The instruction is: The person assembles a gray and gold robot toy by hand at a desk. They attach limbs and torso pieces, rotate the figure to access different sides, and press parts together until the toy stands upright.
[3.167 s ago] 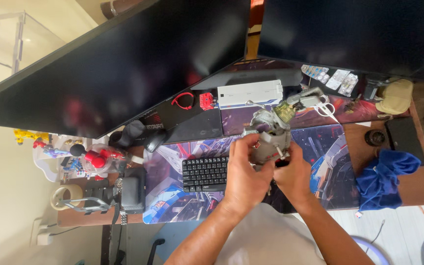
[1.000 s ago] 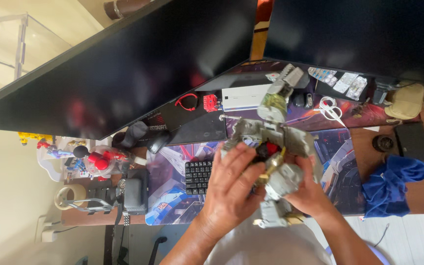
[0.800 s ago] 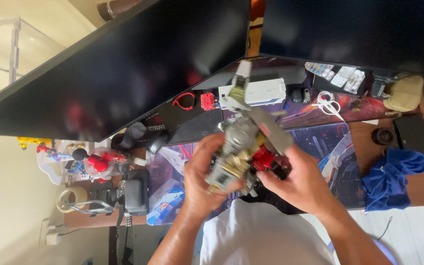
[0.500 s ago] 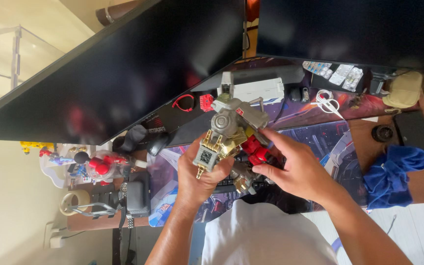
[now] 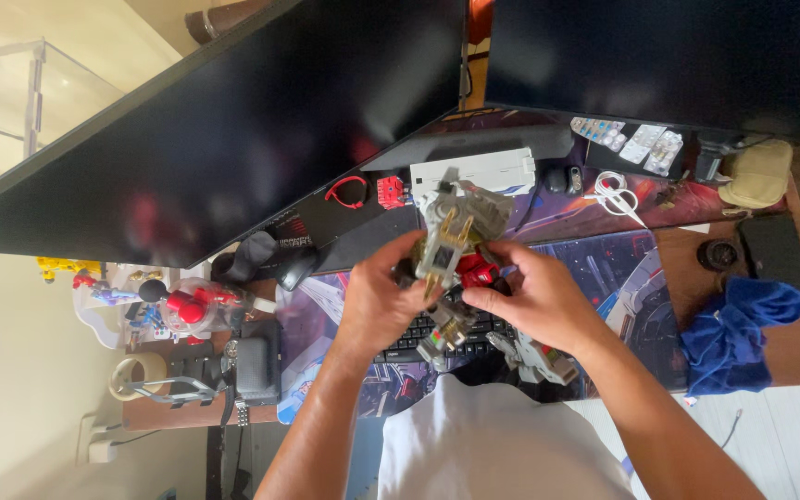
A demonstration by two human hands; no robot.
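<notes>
From the head camera, both hands hold a grey, gold and red toy robot (image 5: pixel 456 243) up above the tabletop (image 5: pixel 743 361), over a black keyboard (image 5: pixel 446 339) that lies on a printed desk mat (image 5: pixel 604 268). The left hand (image 5: pixel 377 301) grips the toy's left side with fingers curled around it. The right hand (image 5: pixel 530 301) clasps the right side, fingertips on the red part. Grey limbs of the toy hang below the hands. Behind it lies a white box (image 5: pixel 474 171), with white scissors (image 5: pixel 615 193) to the right. A blue cloth (image 5: pixel 738 324) is bunched at the tabletop's right end, and a tape roll (image 5: pixel 133 375) sits far left.
</notes>
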